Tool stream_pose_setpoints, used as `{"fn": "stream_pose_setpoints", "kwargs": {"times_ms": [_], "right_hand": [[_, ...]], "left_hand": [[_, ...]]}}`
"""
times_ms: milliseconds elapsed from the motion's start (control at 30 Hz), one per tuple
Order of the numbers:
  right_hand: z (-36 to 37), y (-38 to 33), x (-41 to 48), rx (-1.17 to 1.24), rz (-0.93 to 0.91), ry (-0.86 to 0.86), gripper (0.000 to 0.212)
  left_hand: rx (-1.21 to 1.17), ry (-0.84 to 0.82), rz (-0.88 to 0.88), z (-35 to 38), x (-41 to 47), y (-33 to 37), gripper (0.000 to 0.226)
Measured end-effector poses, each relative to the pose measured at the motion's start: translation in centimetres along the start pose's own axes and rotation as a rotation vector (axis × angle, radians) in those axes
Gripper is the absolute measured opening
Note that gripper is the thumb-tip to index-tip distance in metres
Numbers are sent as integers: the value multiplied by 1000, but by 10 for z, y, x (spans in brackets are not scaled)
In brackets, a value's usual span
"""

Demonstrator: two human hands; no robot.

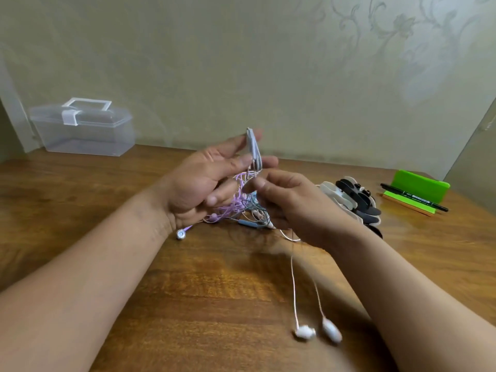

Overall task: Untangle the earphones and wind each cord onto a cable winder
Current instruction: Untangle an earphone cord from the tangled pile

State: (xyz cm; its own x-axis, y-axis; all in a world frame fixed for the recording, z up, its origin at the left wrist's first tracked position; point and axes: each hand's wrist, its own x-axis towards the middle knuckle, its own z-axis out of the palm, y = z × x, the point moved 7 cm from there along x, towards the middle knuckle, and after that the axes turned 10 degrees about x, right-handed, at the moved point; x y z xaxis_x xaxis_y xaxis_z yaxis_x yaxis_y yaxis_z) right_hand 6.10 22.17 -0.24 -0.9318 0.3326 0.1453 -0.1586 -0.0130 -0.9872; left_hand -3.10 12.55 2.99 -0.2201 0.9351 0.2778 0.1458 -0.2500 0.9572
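Note:
A tangle of earphone cords (243, 204), purple, grey-blue and white, hangs between my hands just above the wooden table (188, 291). My left hand (204, 181) holds a grey-white earphone piece (253, 146) upright between thumb and fingers, with cords trailing from it. My right hand (290, 202) pinches a strand of the tangle just below that piece. A white pair of earbuds (318, 330) lies on the table near me, its cord running up into the knot. A silver earbud (181, 233) on a purple cord lies by my left wrist.
A pile of black and white cable winders (354, 200) lies right of my right hand. Further right stand a green holder (418, 186) and a black marker (413, 197). A clear plastic box (83, 127) sits at the back left against the wall.

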Motion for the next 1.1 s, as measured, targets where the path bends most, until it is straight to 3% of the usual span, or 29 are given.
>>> {"fn": "stream_pose_setpoints", "kwargs": {"times_ms": [133,200,267,367,600,733,867,1000,1100], "right_hand": [[5,-12,-7,-480,-19,87,26],[5,-29,-10,-716,-119,127,28],[-3,-43,-13,-790,-186,213,28],[-17,-59,-19,-747,-262,299,23],[-16,-70,-23,-697,-353,183,13],[-27,-59,-16,-371,-281,111,17],[-38,-36,-7,-1,-140,67,18],[-26,-16,-1,111,-91,60,19],[-7,-14,-3,-129,-77,62,21]], "left_hand": [[398,245,-35,-18,2,-5,49],[529,238,-52,-18,1,-6,51],[627,194,-49,-17,1,-8,51],[685,90,-44,-9,1,-13,48],[600,-128,-45,15,-4,-12,40],[486,-211,-25,26,-6,-11,31],[366,-275,-31,33,-9,-9,40],[279,-131,27,28,-4,1,45],[142,94,52,8,2,1,48]]}}
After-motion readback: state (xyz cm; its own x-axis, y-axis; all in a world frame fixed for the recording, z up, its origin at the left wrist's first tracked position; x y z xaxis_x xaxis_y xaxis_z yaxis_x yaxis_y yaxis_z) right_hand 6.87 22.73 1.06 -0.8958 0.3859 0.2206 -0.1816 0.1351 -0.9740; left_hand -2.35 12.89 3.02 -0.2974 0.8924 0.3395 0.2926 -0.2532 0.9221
